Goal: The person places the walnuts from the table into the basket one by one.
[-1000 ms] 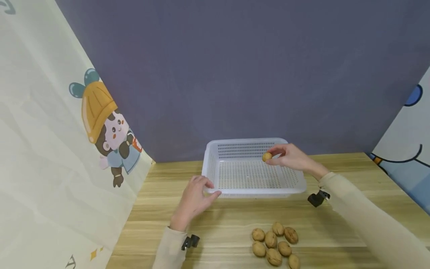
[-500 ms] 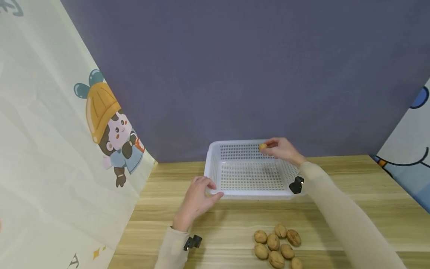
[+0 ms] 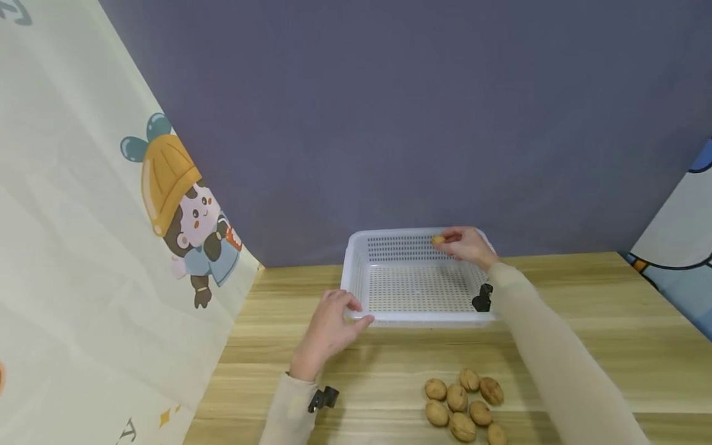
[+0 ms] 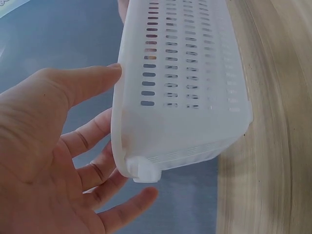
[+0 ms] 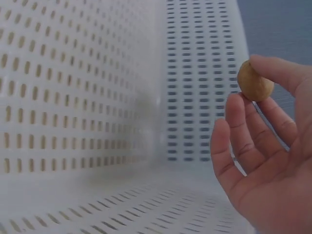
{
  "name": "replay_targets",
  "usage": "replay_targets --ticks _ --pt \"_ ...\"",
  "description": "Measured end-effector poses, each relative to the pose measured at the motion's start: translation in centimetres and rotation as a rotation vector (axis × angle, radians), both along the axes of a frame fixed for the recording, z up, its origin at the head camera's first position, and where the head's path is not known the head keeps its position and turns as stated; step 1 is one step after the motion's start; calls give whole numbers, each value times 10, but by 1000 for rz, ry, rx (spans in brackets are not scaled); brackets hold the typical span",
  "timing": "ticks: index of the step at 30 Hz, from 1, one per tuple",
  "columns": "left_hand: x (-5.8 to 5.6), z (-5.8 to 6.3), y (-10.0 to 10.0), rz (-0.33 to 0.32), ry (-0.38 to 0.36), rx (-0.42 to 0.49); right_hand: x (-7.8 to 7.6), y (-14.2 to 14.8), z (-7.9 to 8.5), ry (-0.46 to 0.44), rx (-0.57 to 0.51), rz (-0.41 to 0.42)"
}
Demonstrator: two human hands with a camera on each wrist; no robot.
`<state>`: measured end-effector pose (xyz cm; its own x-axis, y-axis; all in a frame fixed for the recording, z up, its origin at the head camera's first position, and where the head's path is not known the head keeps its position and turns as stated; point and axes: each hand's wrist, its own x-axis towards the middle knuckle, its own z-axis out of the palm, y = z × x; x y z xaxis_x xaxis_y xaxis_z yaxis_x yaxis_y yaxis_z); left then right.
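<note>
A white perforated plastic basket [image 3: 417, 316] stands on the wood-grain table. At its front left corner my left hand [image 3: 329, 327] holds the rim; in the left wrist view the thumb [image 4: 95, 80] presses the rim's edge and the fingers curl behind it. Over the back right part of the basket, my right hand [image 3: 470, 246] pinches a walnut [image 5: 254, 83] between thumb and fingertips, about level with the back rim. Its other fingers are loosely bent in the right wrist view. The basket's floor shows no walnuts in the head view.
Several walnuts [image 3: 457, 397] lie grouped on the table [image 3: 384, 383] in front of the basket. A dark grey backdrop [image 3: 389, 123] rises close behind the basket. A light sheet with a cartoon figure [image 3: 194, 228] hangs at the left, another printed sheet [image 3: 667, 247] at the right.
My right hand has moved slightly left and farther back over the basket with the walnut, then stayed nearly still. The left hand keeps its place on the rim.
</note>
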<state>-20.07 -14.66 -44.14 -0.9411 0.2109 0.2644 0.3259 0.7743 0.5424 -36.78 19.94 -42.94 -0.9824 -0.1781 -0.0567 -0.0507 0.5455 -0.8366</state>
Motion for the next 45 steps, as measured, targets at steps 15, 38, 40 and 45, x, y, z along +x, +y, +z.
replay_targets --ticks 15,38,40,45 --pt "4 0 -1 17 2 8 -8 -9 -28 28 320 107" --pt "1 -5 4 5 -50 74 -4 -2 0 127 437 238" --pt "1 -5 3 4 -47 76 -1 0 14 168 413 257" --pt "0 -5 0 8 -36 75 15 0 41 245 398 291"
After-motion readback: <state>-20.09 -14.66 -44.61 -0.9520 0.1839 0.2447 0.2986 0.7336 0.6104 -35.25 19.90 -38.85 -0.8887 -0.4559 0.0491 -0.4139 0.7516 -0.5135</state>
